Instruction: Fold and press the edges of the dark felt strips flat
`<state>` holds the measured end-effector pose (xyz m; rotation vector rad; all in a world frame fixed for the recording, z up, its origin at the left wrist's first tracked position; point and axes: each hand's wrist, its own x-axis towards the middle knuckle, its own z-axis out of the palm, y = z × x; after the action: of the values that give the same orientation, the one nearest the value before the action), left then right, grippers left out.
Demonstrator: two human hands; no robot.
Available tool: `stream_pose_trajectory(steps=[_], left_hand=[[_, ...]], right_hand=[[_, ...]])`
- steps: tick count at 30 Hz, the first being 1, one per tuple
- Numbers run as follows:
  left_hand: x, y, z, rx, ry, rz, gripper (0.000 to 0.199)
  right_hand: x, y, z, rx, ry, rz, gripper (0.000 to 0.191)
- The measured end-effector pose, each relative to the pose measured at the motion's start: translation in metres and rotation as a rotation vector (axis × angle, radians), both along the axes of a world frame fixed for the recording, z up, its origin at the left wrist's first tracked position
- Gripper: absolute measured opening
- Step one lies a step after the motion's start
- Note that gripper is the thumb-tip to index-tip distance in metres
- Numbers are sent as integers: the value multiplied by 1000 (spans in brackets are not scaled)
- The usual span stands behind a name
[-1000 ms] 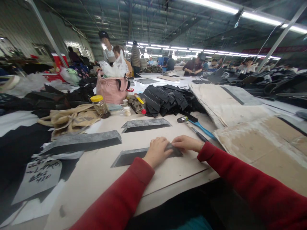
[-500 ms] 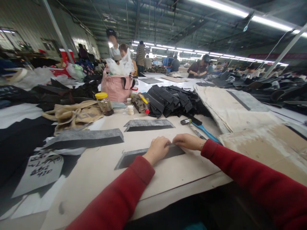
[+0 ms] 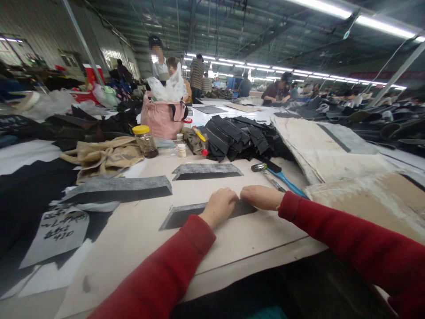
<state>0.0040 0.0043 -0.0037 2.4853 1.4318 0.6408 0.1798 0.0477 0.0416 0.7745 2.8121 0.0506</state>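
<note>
A dark fabric strip (image 3: 183, 218) with a grey fuzzy border along its far edge lies flat on the beige board (image 3: 139, 261) in front of me. My left hand (image 3: 220, 208) rests over the middle of this strip, fingers curled and pinching its far edge. Close beside it, my right hand (image 3: 260, 196) is also closed at that edge, toward the strip's right end. The fingertips of both hands nearly meet, and they hide part of the border. Farther back lies a similar strip (image 3: 207, 172), and another, longer grey-and-black strip (image 3: 122, 189) lies to the left.
A hammer (image 3: 265, 170) and a blue-handled brush (image 3: 285, 179) lie beyond my right hand. At the back stand a heap of black pieces (image 3: 232, 137), a yellow-lidded jar (image 3: 145, 142) and a pink bag (image 3: 162, 119). A handwritten paper (image 3: 55, 235) lies at left. Several people work farther off.
The camera view has shifted slightly. Both hands stay at the strip's far edge in nearly the same pose; the strip has not visibly moved on the board.
</note>
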Motion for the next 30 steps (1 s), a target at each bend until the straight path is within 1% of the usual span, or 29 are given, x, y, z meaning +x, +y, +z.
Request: stream_pose_trajectory(steps=[4, 6, 9, 13, 19, 22, 25, 28, 30], left_hand=[[1, -5, 4, 37, 120, -3, 20], [1, -8, 7, 67, 191, -27, 20], [-2, -12, 11, 77, 243, -76, 23], [-10, -8, 10, 1, 175, -75, 27], [-17, 3, 2, -10, 1, -24, 27], [-15, 4, 1, -10, -19, -9, 27], [-13, 3, 2, -8, -15, -10, 26], [-13, 2, 2, 3, -4, -14, 26], [-13, 1, 3, -2, 12, -11, 26]], right_hand=[[-2, -12, -4, 125, -71, 67, 20], [-5, -21, -7, 181, -96, 55, 20], [-11, -37, -11, 238, -104, -7, 20], [-11, -49, -14, 259, -63, -101, 19], [11, -39, -18, 287, 15, -161, 18], [13, -32, -18, 261, 97, -224, 21], [8, -28, -19, 150, 223, -275, 19], [2, -25, -22, 20, 358, -314, 35], [0, -24, -23, -45, 403, -317, 38]])
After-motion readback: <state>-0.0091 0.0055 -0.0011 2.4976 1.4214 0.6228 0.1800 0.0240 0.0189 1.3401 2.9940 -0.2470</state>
